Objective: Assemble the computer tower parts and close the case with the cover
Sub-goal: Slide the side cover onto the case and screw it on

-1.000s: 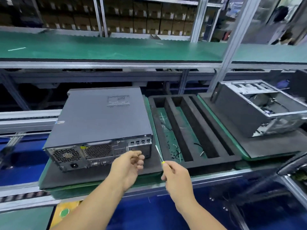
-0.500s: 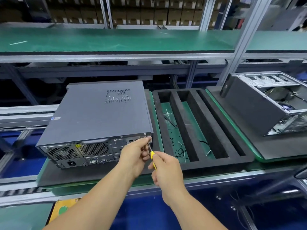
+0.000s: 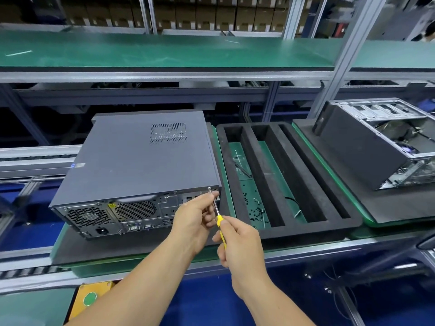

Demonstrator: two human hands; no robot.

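Cover (image 3: 141, 158) already on the tower (image 3: 113, 215), which lies on its side on the black foam pad (image 3: 146, 243) at the left of the bench, rear panel facing near. Down to the fastening step, by the look of it.

Right hand (image 3: 237, 245) wrapped round the yellow handle of the screwdriver (image 3: 217, 214), shaft angled up and left toward the screw (image 3: 209, 188) at the top right corner of the rear panel. Left hand (image 3: 195, 217) curled in close, fingertips pinching around the shaft just below the tip, steadying it. Can't tell if the tip is actually seated in the screw head, too small to see.

Tips for doing this bit well, just my take:
- Line the shaft up straight with the screw before turning. Looks a bit slanted right now, and a slanted driver tends to cam out and chew the head.
- Push in while turning, light at first so the thread catches clean.
- Keep the guiding fingers loose on the shaft, let go once it bites.
- Snug, not gorilla tight.

Spare black screws (image 3: 255, 211) scattered in the foam tray (image 3: 235, 198) just right of the tower. Another open case (image 3: 367, 147) further right, not part of this step.
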